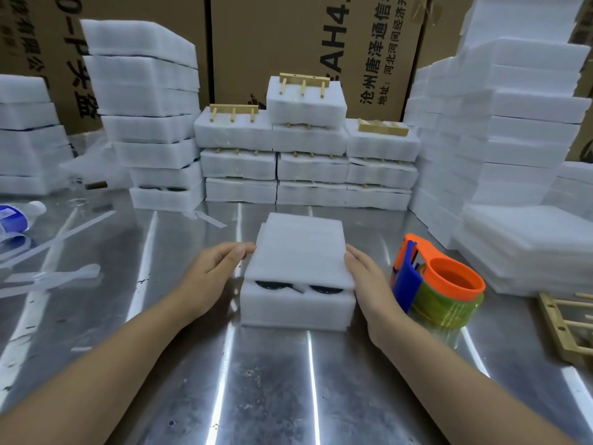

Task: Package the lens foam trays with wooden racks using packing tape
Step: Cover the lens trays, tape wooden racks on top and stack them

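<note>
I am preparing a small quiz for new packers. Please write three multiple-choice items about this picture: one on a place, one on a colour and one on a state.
1. Where does the tape dispenser stand, relative to the foam stack?
A. to its left
B. to its right
C. on top of it

2. What colours does the dispenser's body have?
A. orange and blue
B. black and grey
C. white only

3. What are the left hand and the right hand doing?
A. both rest open, away from the foam
B. one lifts the dispenser
C. both hold the upper foam tray at its sides

Answers:
1 B: the dispenser stands just past the right hand.
2 A: it has an orange ring and frame and a blue plate.
3 C: one hand is on each side edge of the tray.
</note>
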